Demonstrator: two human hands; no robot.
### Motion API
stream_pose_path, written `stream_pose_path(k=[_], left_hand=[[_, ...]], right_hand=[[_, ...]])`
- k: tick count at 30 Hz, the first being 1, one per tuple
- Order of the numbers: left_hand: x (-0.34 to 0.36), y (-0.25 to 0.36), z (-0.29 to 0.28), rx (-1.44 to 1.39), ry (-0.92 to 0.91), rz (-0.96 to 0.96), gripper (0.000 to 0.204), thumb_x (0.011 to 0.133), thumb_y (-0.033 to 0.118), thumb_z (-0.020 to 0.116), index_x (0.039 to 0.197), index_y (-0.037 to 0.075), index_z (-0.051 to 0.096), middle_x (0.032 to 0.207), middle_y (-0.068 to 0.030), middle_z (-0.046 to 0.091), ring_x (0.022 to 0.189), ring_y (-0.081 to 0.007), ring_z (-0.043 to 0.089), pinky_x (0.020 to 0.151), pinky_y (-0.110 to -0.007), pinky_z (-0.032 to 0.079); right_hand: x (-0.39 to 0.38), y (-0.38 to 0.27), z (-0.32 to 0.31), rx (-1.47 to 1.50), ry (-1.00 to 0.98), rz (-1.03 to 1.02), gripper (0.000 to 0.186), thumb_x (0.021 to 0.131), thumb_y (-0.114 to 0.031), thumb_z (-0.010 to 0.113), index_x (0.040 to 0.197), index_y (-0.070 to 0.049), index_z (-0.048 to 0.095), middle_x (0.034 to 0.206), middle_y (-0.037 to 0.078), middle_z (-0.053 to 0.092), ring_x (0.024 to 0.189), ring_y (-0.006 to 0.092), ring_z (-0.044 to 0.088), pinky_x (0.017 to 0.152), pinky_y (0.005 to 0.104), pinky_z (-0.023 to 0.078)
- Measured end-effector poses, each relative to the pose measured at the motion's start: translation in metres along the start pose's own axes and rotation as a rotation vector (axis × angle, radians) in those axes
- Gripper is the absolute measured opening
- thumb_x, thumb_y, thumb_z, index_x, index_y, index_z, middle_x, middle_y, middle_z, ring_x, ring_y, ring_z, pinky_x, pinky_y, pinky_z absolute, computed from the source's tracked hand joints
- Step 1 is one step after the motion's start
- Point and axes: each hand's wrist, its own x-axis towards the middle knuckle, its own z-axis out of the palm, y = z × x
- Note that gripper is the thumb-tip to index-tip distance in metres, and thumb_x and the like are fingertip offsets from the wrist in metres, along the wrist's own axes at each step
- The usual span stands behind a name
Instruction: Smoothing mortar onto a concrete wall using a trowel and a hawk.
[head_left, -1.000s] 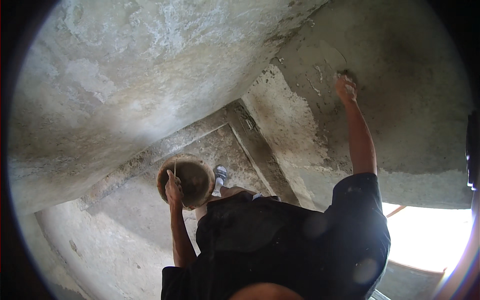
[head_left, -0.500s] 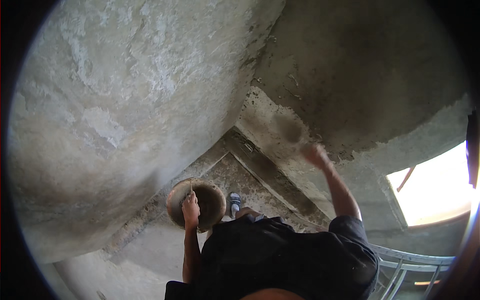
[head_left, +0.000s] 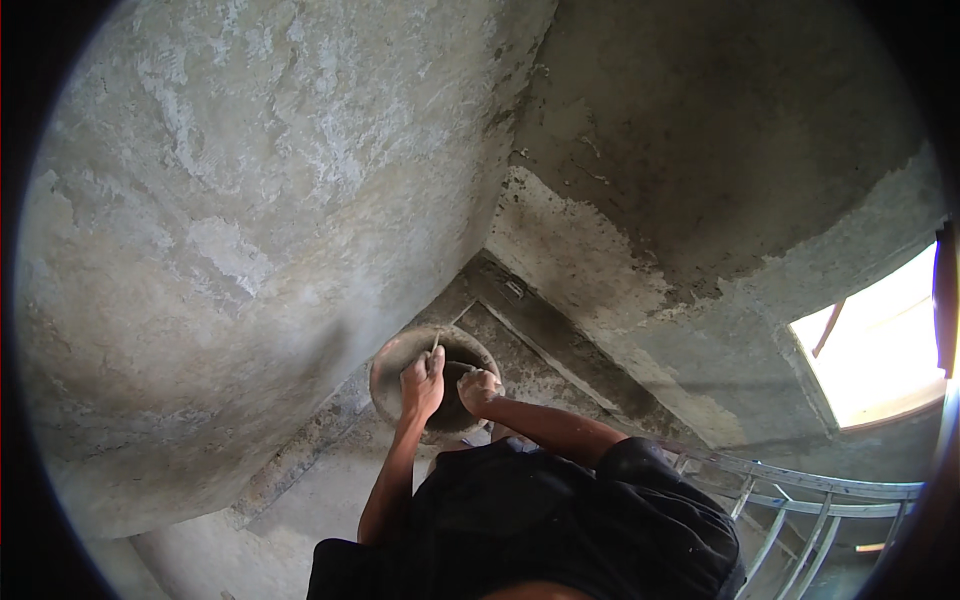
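A round, wide-mouthed bucket (head_left: 390, 375) with a mortar-smeared inner wall stands below me near the wall corner. My left hand (head_left: 422, 382) is closed over the bucket, gripping a thin pale stick-like handle (head_left: 436, 342) that points up past the fingers. Whatever the handle belongs to is hidden. At the right side of the bucket's mouth, my right hand (head_left: 480, 391) is curled into a grip. A dark, curved edge shows beside its fingers, too shadowed to name.
A rough plastered wall (head_left: 230, 220) rises on the left. On the right wall, a dark wet-looking coat (head_left: 720, 130) borders paler plaster (head_left: 590, 260). A bright window opening (head_left: 870, 345) is at far right, above a metal ladder-like frame (head_left: 820, 505).
My right hand, blurred in front of the right wall before with a dark shape beyond it, has come down and left to the bucket. The bucket and left hand now appear further right.
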Motion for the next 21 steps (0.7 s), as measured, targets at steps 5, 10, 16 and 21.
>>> stream_pose_path(k=[5, 10, 16, 21], left_hand=[[-0.001, 0.013, 0.017, -0.106, 0.116, 0.069, 0.046, 0.089, 0.041, 0.045, 0.08, -0.001, 0.059, 0.073, -0.0251, 0.058, 0.074, -0.043, 0.056, 0.063, -0.046, 0.044], [-0.001, 0.065, 0.058, -0.311, 0.07, 0.108, 0.046, 0.086, 0.04, 0.051, 0.075, -0.004, 0.058, 0.061, -0.0248, 0.055, 0.064, -0.0404, 0.059, 0.056, -0.044, 0.045], [-0.012, 0.058, 0.045, -0.322, 0.035, -0.012, 0.05, 0.088, 0.044, 0.047, 0.068, -0.002, 0.051, 0.057, -0.0207, 0.051, 0.054, -0.0352, 0.055, 0.053, -0.041, 0.043], [-0.002, 0.034, 0.046, -0.296, 0.028, -0.108, 0.072, 0.087, 0.062, 0.025, 0.067, -0.002, 0.05, 0.058, -0.0207, 0.052, 0.062, -0.0357, 0.057, 0.064, -0.046, 0.043]], right_hand=[[0.002, -0.006, 0.049, 0.097, -0.081, -0.185, 0.029, 0.078, -0.024, 0.051, 0.098, -0.008, 0.065, 0.103, 0.01, 0.061, 0.096, 0.0231, 0.058, 0.065, 0.0485, 0.051], [0.025, 0.002, 0.161, 0.118, -0.239, -0.22, 0.039, 0.079, -0.041, 0.054, 0.111, -0.019, 0.059, 0.114, 0.008, 0.058, 0.111, 0.0243, 0.05, 0.095, 0.0492, 0.03], [-0.026, 0.079, 0.014, 0.71, -0.278, -0.432, 0.045, 0.075, -0.035, 0.064, 0.111, -0.01, 0.057, 0.106, 0.012, 0.06, 0.102, 0.023, 0.055, 0.087, 0.0399, 0.041], [-0.054, 0.114, 0.011, 0.95, -0.465, -0.245, 0.05, 0.07, -0.026, 0.071, 0.11, 0.0, 0.055, 0.091, 0.013, 0.06, 0.079, 0.018, 0.058, 0.068, 0.0308, 0.047]])
